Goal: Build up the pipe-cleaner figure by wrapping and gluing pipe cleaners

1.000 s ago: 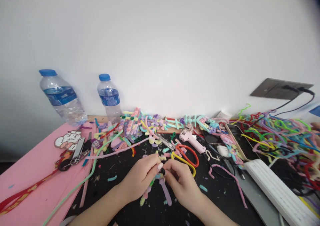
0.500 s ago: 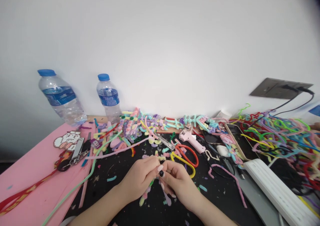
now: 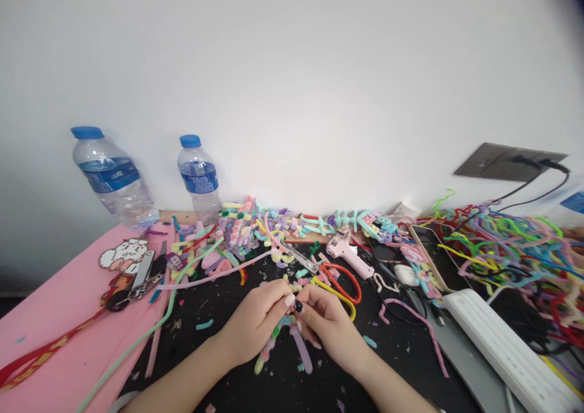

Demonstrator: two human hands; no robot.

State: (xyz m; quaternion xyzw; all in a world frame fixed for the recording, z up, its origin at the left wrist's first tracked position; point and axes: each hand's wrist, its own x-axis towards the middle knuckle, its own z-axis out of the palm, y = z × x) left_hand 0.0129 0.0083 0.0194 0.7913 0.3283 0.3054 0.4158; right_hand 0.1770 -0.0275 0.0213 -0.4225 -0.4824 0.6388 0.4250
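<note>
Over the black work surface, my left hand (image 3: 256,319) and my right hand (image 3: 329,326) meet fingertip to fingertip, both closed in a pinch. Between them is a piece made of fuzzy pipe cleaners (image 3: 301,349). A purple strand and a bumpy pink, green and yellow strand hang from it below my fingers. The spot that the fingertips press is hidden. Just beyond my right hand lie scissors (image 3: 340,282) with a red and a yellow handle, blades pointing away to the left. A pink hot glue gun (image 3: 350,256) rests behind them.
Finished pipe-cleaner shapes (image 3: 241,230) line the wall. Two water bottles (image 3: 112,179) (image 3: 199,179) stand at the left, behind a pink sheet (image 3: 59,315) with a keychain (image 3: 143,273). At the right are a phone (image 3: 440,258), a white power strip (image 3: 506,346) and tangled pipe cleaners (image 3: 515,249).
My fingers have shifted slightly, and the hands sit a little farther apart below. More of the purple strand and the bumpy strand shows now. The surrounding items stay put.
</note>
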